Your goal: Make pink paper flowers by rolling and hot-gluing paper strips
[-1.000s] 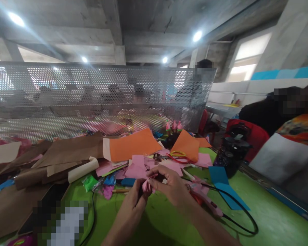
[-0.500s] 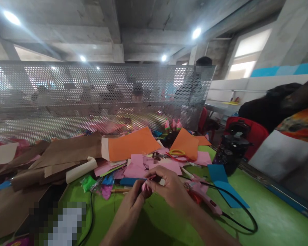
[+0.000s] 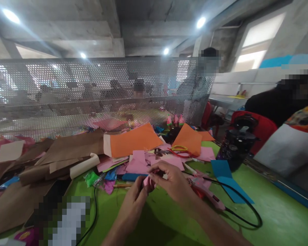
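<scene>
Both hands meet above the green table (image 3: 272, 218) near the middle of the view. My left hand (image 3: 135, 201) pinches a small pink paper piece (image 3: 148, 180) from below. My right hand (image 3: 173, 184) curls over it from the right, fingertips pressed on the same piece. A pink glue gun (image 3: 207, 193) with a black cord (image 3: 246, 212) lies on the table just right of my right hand. Loose pink paper sheets (image 3: 140, 164) lie right behind the hands.
Orange sheets (image 3: 133, 140), brown paper (image 3: 72, 147) and a blue sheet (image 3: 226, 177) cover the table. Scissors with red and yellow handles (image 3: 178, 150) lie behind. A black machine (image 3: 236, 145) stands at the right edge. A perforated metal screen (image 3: 92, 92) closes the back; other people sit beyond and at right.
The hands have stayed together on the pink piece, shifting slightly as the fingers work it. The camera has tilted a little.
</scene>
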Demonstrator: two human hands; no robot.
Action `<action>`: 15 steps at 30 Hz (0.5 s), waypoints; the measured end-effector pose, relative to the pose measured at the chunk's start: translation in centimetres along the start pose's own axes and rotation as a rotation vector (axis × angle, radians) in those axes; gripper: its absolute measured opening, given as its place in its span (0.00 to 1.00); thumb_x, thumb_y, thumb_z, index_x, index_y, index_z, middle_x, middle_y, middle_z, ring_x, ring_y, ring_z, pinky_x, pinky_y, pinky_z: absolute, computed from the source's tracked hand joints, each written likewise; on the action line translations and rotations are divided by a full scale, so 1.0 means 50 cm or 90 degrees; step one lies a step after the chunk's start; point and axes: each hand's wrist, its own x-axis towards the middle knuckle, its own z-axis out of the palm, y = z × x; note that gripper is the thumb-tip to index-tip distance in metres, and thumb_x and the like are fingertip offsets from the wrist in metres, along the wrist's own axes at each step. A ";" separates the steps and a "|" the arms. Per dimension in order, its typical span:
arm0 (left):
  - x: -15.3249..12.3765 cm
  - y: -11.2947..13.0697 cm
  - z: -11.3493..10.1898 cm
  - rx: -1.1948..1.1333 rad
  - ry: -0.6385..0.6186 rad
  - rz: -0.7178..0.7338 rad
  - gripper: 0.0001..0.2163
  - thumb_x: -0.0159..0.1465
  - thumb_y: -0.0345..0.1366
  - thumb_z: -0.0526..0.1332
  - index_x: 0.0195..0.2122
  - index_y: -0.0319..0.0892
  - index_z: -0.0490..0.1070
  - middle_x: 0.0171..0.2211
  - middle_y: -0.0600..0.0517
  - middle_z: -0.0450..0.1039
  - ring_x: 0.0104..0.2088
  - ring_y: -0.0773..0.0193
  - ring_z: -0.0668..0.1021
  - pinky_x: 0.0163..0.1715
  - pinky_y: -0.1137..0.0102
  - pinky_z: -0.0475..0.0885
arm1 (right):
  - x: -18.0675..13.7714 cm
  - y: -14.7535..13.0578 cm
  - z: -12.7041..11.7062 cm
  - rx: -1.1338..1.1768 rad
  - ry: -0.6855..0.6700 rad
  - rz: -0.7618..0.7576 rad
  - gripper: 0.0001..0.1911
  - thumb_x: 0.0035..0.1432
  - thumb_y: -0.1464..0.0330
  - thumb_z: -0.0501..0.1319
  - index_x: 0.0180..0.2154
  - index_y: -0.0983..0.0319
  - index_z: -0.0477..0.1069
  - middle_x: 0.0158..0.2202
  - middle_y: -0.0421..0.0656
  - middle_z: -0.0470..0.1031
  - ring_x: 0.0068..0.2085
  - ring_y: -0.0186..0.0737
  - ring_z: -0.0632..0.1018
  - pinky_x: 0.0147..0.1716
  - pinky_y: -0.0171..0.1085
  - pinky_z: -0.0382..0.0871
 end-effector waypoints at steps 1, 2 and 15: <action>-0.001 0.001 0.000 -0.002 0.004 0.003 0.14 0.66 0.44 0.52 0.44 0.41 0.67 0.39 0.50 0.72 0.41 0.59 0.72 0.42 0.70 0.66 | 0.001 0.000 0.000 0.002 -0.002 0.004 0.03 0.58 0.73 0.60 0.35 0.62 0.73 0.28 0.40 0.74 0.29 0.37 0.77 0.28 0.33 0.71; -0.001 0.001 0.000 -0.003 0.009 0.004 0.14 0.66 0.44 0.52 0.44 0.41 0.68 0.39 0.50 0.72 0.41 0.59 0.72 0.42 0.70 0.66 | 0.001 0.000 0.000 0.004 -0.004 0.006 0.03 0.58 0.73 0.60 0.34 0.62 0.72 0.28 0.40 0.74 0.29 0.37 0.77 0.28 0.33 0.71; -0.007 -0.003 -0.002 -0.002 0.007 -0.009 0.14 0.67 0.42 0.50 0.49 0.42 0.66 0.49 0.48 0.71 0.48 0.59 0.71 0.49 0.70 0.64 | 0.003 0.001 -0.002 0.023 -0.011 0.024 0.03 0.57 0.73 0.61 0.32 0.61 0.73 0.26 0.38 0.74 0.29 0.36 0.76 0.29 0.32 0.69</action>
